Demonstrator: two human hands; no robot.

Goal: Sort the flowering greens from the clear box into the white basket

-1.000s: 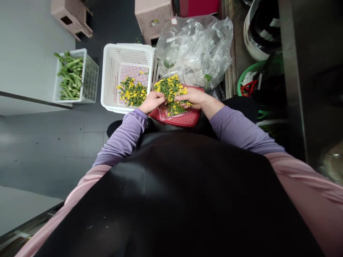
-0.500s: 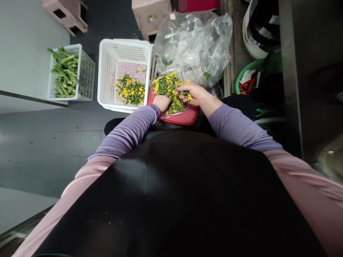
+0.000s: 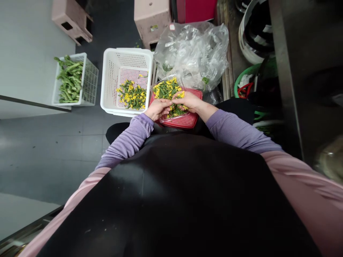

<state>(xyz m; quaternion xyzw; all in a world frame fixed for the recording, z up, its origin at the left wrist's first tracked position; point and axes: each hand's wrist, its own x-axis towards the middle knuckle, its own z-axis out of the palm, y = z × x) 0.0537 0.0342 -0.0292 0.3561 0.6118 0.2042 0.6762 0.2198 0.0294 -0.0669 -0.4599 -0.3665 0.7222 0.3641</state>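
Observation:
My left hand (image 3: 158,109) and my right hand (image 3: 189,100) meet fingertip to fingertip above a clear plastic tray (image 3: 171,120) of yellow-flowered green vegetable stems (image 3: 165,90). Several such stems are in my right hand, with yellow blooms showing at its fingers. My left fingers are pinched together beside them; whatever they grip is too small to make out. Beneath the tray is a red plastic lid or board (image 3: 197,94). Just left of it stands a white perforated basket (image 3: 105,84), with more yellow-flowered stems heaped on its bottom.
A crumpled clear plastic bag (image 3: 195,50) lies beyond the tray. At far left, a smaller white basket (image 3: 89,84) holds thick green stalks (image 3: 70,80). Pink stools (image 3: 152,21) stand at the back. To the right are a green basin (image 3: 241,78) and a metal edge (image 3: 285,64).
My left hand has come up out of the stems in the tray and now meets my right fingertips. My right hand keeps its stems. The whole view has shifted slightly.

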